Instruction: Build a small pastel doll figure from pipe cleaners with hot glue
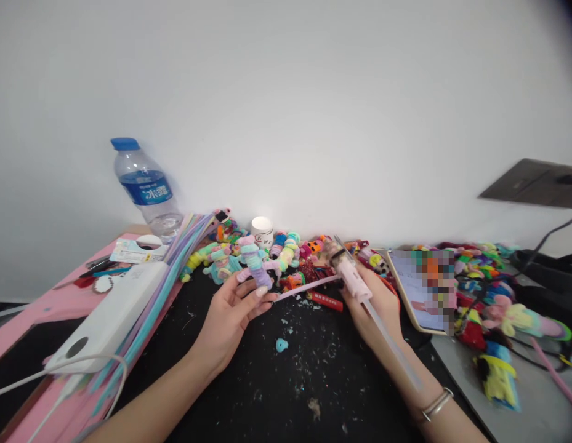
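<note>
My left hand [239,307] pinches a pastel pipe-cleaner figure [254,258], banded in mint, pink and lilac. A thin pink pipe cleaner [308,287] runs from beside its fingertips toward my right hand [375,307]. That hand is closed around a pale pink hot glue gun [353,280], and a long translucent glue stick [391,344] comes out of its back end over my wrist. What look like scissor blades show beside the gun's nozzle, with an orange loop behind my fingers; the rest is hidden. A red stick-shaped item [325,301] lies between the hands.
Several colourful pipe-cleaner figures line the wall. At left are a water bottle [145,184], a bundle of pastel pipe cleaners [175,271] and a white power bank-like box [112,314] with a cable. A phone [410,289] leans at right. Blue scrap [281,345] and glue bits dot the black mat [267,400].
</note>
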The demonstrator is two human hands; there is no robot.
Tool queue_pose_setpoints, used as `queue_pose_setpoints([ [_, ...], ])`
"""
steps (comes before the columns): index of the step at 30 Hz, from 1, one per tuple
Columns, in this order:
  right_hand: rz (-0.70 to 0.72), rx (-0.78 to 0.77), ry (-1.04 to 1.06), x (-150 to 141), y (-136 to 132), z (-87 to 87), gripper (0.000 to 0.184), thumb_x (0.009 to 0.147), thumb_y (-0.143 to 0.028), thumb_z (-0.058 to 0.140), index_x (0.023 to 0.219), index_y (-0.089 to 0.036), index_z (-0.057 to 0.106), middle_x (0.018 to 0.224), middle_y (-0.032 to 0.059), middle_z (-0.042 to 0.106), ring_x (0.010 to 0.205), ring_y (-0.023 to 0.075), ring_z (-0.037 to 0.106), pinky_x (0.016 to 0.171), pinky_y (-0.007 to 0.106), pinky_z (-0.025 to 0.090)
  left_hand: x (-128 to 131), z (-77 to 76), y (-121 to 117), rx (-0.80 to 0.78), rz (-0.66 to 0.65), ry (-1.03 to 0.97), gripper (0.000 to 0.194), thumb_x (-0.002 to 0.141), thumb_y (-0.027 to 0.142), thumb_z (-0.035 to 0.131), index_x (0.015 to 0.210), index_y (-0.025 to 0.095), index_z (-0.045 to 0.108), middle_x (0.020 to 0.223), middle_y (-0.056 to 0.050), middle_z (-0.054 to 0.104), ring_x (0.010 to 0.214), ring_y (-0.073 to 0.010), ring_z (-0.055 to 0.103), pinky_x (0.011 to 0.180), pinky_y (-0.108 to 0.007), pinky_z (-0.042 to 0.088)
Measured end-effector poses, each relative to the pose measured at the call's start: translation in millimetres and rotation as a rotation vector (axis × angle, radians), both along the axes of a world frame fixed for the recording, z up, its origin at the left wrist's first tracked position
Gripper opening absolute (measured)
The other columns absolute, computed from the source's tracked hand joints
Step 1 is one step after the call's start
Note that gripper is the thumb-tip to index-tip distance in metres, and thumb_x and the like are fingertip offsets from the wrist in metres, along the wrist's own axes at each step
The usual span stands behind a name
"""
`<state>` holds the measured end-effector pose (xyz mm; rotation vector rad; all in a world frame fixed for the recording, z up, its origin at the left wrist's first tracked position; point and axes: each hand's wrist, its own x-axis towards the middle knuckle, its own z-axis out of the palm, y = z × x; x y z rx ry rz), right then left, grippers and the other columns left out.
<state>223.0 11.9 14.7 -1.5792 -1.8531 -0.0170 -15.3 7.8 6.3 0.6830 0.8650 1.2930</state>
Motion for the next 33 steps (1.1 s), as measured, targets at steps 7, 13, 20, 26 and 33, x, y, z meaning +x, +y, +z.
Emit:
queue_pose_setpoints([
  [7, -0.272, 0.041, -0.249, 9.5, 10.9, 1.8, 0.046, 0.084, -0.025, 0.042, 0.126, -0.007, 0.04, 0.11, 0.0203, 0.056, 0.101, 0.0335, 0.051, 0.081, 0.046, 0.043, -5.4, 4.9, 6.1, -0.041, 0.177, -0.11, 0.03, 0.067, 0.012, 0.071, 0.092, 0.022, 0.058, 0.086, 0.003, 0.065, 0.056, -0.0077, 0.065, 0.047, -0.013, 0.051],
  [13, -0.416, -0.088, -0.41, 7.8, 11.9, -7.3, 0.046, 0.081, -0.023, 0.045, 0.125, -0.009, 0.043, 0.102, 0.0196, 0.057, 0.095, 0.0377, 0.05, 0.074, 0.052, 0.043, -9.5, 8.9, 13.0, -0.191, 0.251, -0.27, 0.019, 0.074, 0.007, 0.061, 0.087, 0.02, 0.061, 0.09, 0.0, 0.065, 0.051, -0.0021, 0.059, 0.044, -0.008, 0.048],
  [20, -0.146, 0.28, -0.114, 0.4, 1.8, 4.5, 0.055, 0.075, -0.018, 0.049, 0.129, -0.015, 0.035, 0.126, 0.0181, 0.04, 0.118, 0.0356, 0.037, 0.094, 0.056, 0.032, -2.6, 2.5, 5.0, -0.073, 0.133, -0.091, 0.031, 0.068, 0.013, 0.07, 0.095, 0.021, 0.057, 0.087, 0.001, 0.065, 0.057, -0.0083, 0.065, 0.049, -0.014, 0.052],
  [26, 0.498, 0.136, -0.203, -38.7, -21.9, 7.3, 0.038, 0.082, -0.02, 0.055, 0.119, -0.019, 0.048, 0.111, 0.0088, 0.06, 0.108, 0.0259, 0.049, 0.096, 0.047, 0.033, 6.3, 2.2, -6.6, -0.023, -0.072, -0.036, 0.032, 0.071, 0.017, 0.069, 0.1, 0.02, 0.055, 0.087, 0.0, 0.063, 0.059, -0.0083, 0.064, 0.052, -0.015, 0.052],
  [33, 0.509, 0.106, -0.116, -48.9, -27.7, -5.4, 0.022, 0.089, -0.015, 0.047, 0.104, -0.017, 0.062, 0.081, 0.0063, 0.065, 0.072, 0.0168, 0.056, 0.064, 0.03, 0.042, 3.6, 1.0, -5.5, -0.011, -0.063, -0.005, 0.032, 0.073, 0.02, 0.067, 0.103, 0.021, 0.055, 0.09, 0.0, 0.061, 0.065, -0.0094, 0.063, 0.052, -0.017, 0.053],
])
